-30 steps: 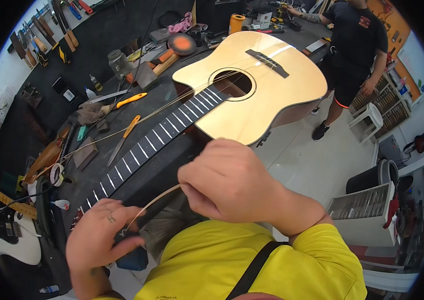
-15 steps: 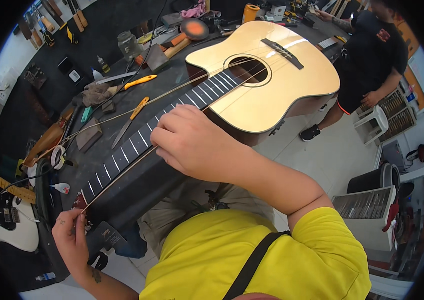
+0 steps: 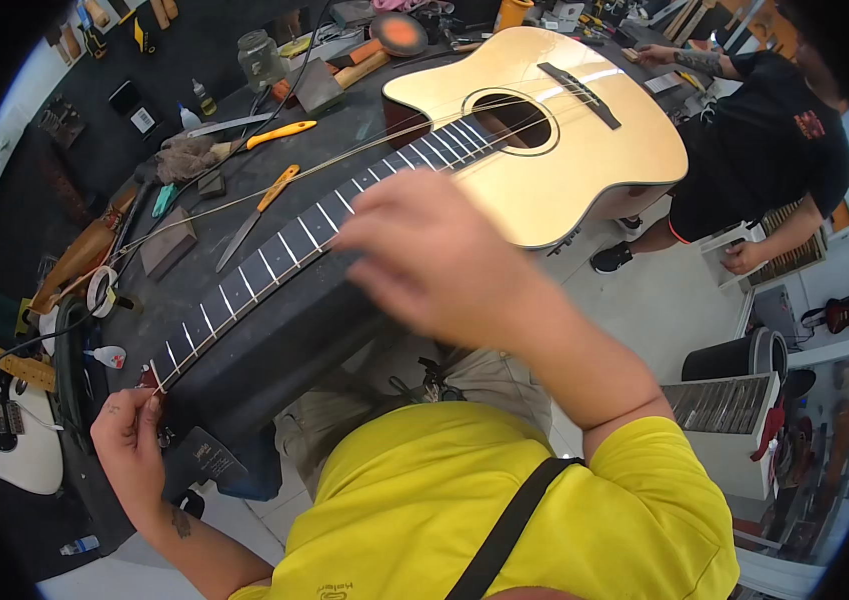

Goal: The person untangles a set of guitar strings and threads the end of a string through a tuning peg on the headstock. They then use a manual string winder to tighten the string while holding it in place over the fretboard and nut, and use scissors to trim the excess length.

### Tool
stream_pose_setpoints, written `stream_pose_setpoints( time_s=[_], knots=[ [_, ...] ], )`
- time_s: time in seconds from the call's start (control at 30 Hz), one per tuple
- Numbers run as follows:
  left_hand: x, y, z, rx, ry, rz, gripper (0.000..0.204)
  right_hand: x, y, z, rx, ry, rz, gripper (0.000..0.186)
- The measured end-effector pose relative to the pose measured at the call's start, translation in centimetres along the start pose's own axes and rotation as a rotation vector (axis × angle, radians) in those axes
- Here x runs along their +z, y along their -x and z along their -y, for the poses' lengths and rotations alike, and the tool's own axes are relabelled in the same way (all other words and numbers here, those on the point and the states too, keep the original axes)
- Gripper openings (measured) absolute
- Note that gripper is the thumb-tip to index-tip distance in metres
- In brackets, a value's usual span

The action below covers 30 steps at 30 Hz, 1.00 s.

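An acoustic guitar [image 3: 635, 150] with a pale top lies across the bench, its dark fretboard [image 3: 267, 265] angling down to the left. My left hand [image 3: 131, 432] is closed at the nut end, thumb and fingers pinching a guitar string [image 3: 245, 312] that follows the neck's near edge. Over the middle of the neck, my right hand [image 3: 435, 250] is smeared by motion; whether its fingers hold anything cannot be made out. Other loose strings [image 3: 235, 208] stretch from the guitar's bridge across the bench to the left.
Beyond the neck lie a yellow-handled knife [image 3: 260, 215], a dark block [image 3: 169, 243], a tape roll [image 3: 102, 290] and a small glue bottle [image 3: 107, 356]. A white electric guitar [image 3: 20, 455] is at the left. Another person [image 3: 765, 140] stands at the right beyond the guitar body.
My right hand has lifted off the fretboard and moved up and to the right. My left hand keeps its pinch at the nut end. The view has shifted slightly.
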<state>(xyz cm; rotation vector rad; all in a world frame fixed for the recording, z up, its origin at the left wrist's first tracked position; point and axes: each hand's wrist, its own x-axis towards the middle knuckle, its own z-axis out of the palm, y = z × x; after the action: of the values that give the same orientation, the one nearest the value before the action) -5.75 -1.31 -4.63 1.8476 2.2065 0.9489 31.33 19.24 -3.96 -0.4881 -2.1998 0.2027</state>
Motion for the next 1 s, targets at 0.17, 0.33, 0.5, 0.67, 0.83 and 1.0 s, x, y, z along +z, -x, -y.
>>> stream_pose_setpoints(
  time_s=[0.17,0.33,0.5,0.67,0.83,1.0],
  knots=[
    [-0.6,0.6,-2.1,-0.006,0.117,-0.106,0.006,-13.3,3.8,-14.8,0.560,0.439,-0.197,0.026],
    [-1.3,0.1,-1.5,0.012,0.076,-0.114,0.006,-17.2,5.4,-21.2,0.673,0.704,0.051,0.033],
    [-1.6,0.1,-1.0,0.055,0.039,-0.105,0.003,-16.6,5.2,-21.8,0.693,0.712,0.014,0.033],
    [-1.2,0.2,-0.8,0.115,0.000,-0.063,0.002,-17.0,5.6,-22.4,0.783,0.734,0.006,0.030],
    [-0.8,0.3,-0.4,0.106,0.008,-0.019,0.003,-17.1,5.6,-22.5,0.767,0.739,0.011,0.030],
    [-0.7,-0.5,-0.8,0.149,0.013,-0.014,0.004,-17.8,6.0,-22.3,0.757,0.762,0.007,0.029]
  ],
)
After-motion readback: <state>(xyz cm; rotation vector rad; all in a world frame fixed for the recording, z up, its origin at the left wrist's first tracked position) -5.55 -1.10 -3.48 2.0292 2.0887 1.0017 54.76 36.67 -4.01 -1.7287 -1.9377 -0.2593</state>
